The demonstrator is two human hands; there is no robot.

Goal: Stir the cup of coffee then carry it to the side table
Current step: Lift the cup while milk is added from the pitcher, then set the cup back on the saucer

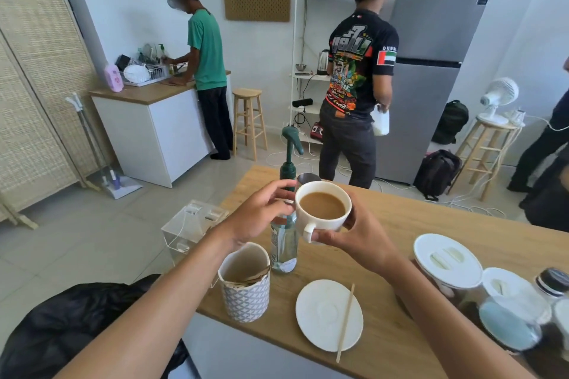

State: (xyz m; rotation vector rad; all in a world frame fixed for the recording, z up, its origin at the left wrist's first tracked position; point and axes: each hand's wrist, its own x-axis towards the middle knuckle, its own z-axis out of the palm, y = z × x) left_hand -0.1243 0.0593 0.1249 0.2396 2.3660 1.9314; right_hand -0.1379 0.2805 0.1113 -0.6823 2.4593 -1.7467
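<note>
The left hand, fingers loosely curled at the cup's nine o'clock side, touches the rim, probably steadying it. The cup of coffee is held raised above the worktop, level so nothing spills; the right hand grips it by the handle and underside. The stirrer lies across the saucer at six o'clock, suggesting stirring is done. No side table can be identified, and the cup's base is hidden.

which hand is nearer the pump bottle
Left. The left hand is right beside the pump bottle, partly in front of it; the right hand is further right, holding the coffee cup.
</note>
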